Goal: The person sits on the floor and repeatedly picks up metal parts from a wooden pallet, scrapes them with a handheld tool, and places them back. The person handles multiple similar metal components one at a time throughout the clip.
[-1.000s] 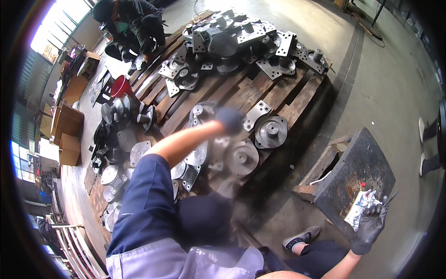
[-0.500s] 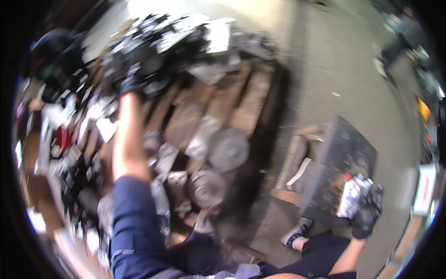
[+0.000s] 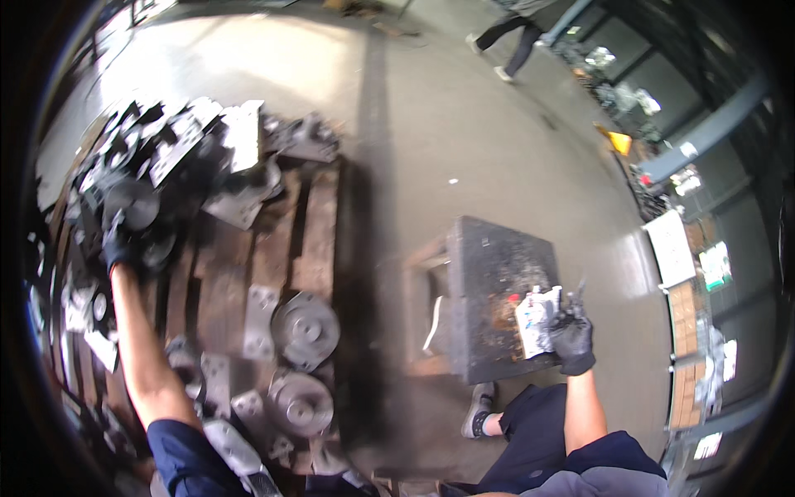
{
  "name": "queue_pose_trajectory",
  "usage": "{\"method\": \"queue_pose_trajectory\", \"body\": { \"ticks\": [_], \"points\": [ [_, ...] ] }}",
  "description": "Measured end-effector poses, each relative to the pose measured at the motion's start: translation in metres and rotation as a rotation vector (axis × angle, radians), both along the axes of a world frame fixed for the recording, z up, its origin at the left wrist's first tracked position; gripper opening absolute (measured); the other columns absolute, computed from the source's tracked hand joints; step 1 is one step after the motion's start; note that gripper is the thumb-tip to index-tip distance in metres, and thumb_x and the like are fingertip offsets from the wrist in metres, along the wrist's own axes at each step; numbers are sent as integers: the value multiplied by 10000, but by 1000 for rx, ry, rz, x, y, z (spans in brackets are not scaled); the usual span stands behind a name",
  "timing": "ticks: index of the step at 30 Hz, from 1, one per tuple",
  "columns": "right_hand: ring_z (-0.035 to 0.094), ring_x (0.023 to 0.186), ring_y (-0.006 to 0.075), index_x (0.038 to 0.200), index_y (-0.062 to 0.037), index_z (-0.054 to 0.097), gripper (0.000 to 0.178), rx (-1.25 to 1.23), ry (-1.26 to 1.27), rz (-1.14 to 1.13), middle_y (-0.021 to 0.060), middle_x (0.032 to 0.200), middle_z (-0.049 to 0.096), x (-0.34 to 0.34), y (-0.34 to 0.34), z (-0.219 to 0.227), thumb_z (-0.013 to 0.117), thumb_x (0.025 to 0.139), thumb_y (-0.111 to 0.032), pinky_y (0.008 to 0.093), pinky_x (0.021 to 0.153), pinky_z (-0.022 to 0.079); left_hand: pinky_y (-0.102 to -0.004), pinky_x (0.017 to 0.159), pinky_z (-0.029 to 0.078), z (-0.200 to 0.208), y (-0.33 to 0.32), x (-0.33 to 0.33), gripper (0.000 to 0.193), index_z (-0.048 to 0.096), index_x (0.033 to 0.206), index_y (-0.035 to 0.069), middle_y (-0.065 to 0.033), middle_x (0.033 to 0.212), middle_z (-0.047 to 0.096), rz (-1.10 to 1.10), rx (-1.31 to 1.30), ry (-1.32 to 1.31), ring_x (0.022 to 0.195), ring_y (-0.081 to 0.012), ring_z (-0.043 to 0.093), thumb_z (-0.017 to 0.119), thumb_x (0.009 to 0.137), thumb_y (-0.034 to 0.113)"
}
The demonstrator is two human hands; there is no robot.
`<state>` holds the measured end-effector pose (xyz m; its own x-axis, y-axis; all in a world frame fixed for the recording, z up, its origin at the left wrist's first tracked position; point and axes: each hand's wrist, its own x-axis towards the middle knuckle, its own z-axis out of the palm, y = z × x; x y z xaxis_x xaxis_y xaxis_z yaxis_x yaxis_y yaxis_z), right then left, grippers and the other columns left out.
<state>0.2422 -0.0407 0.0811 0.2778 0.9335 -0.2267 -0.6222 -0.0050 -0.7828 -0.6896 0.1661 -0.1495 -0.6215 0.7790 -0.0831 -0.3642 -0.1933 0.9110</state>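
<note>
Metal parts sit in a big heap at the far end of the wooden pallet. The left hand, in a dark glove, is at the heap, right by a round gray disc. It is too blurry to tell if its fingers pinch anything. The right hand has a dark glove too. It is right by a white packet on the black surface, but I cannot tell if it grips it. Two round metal plates lie nearer, along the pallet's right edge.
</note>
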Motion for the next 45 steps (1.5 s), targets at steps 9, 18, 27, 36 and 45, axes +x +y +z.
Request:
{"method": "queue_pose_trajectory", "body": {
  "ticks": [9,18,27,36,45],
  "points": [
    [454,764,127,1328,-65,437,379,19,-95,83,6,824,491,31,-27,-13,437,953,-123,312,728,429,-352,759,489,91,-95,205,330,683,970,84,-144,872,680,119,-564,870,822,-285,660,663,734,315],
    [404,741,132,1329,-29,419,401,74,-16,173,11,804,423,38,-32,2,462,932,-69,300,724,365,-291,697,470,90,-153,255,286,683,890,22,-67,782,683,-62,-545,718,734,-127,613,711,729,257],
    [340,685,125,1274,-12,447,355,147,70,248,-9,753,329,31,-56,32,462,938,-125,292,670,311,-282,782,456,180,-185,305,246,650,967,17,-44,914,647,-518,-350,1075,851,-154,589,630,781,178],
    [409,741,157,1182,6,504,326,153,-39,401,16,768,407,13,-79,38,471,925,-194,291,705,375,-285,778,466,308,-216,504,369,587,1063,-22,-60,913,626,-1170,-261,747,826,-136,570,683,744,139],
    [602,941,190,1193,-32,516,332,114,-240,383,103,1075,605,35,-91,15,494,941,-247,320,789,490,-334,699,498,346,-178,662,230,642,949,31,-161,865,631,-1386,513,1659,825,-286,627,670,763,164]
  ]
}}
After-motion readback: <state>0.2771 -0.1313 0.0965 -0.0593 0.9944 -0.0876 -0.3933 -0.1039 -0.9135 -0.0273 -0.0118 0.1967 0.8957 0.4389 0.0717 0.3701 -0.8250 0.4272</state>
